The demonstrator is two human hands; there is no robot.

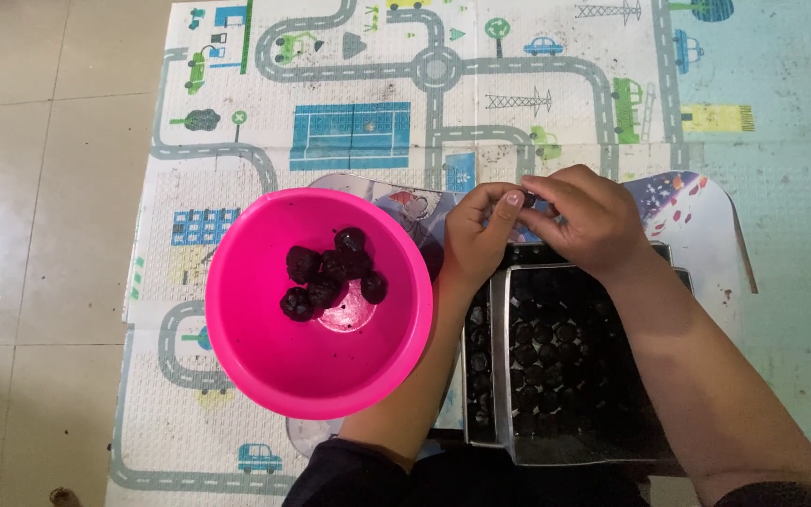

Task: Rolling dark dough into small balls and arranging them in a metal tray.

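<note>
My left hand (481, 230) and my right hand (584, 216) meet above the far edge of a dark metal tray (504, 376). Together their fingertips pinch a small dark ball (528, 199), mostly hidden between them. The tray holds several rows of dark round balls (542, 357). Left of my hands stands a bright pink plastic bowl (255, 347) with several dark lumps (330, 272) in its bottom.
Everything rests on a children's play mat (377, 113) printed with roads, cars and buildings, laid over a beige tiled floor (39, 188). A colourful printed board (696, 202) lies under the tray and bowl.
</note>
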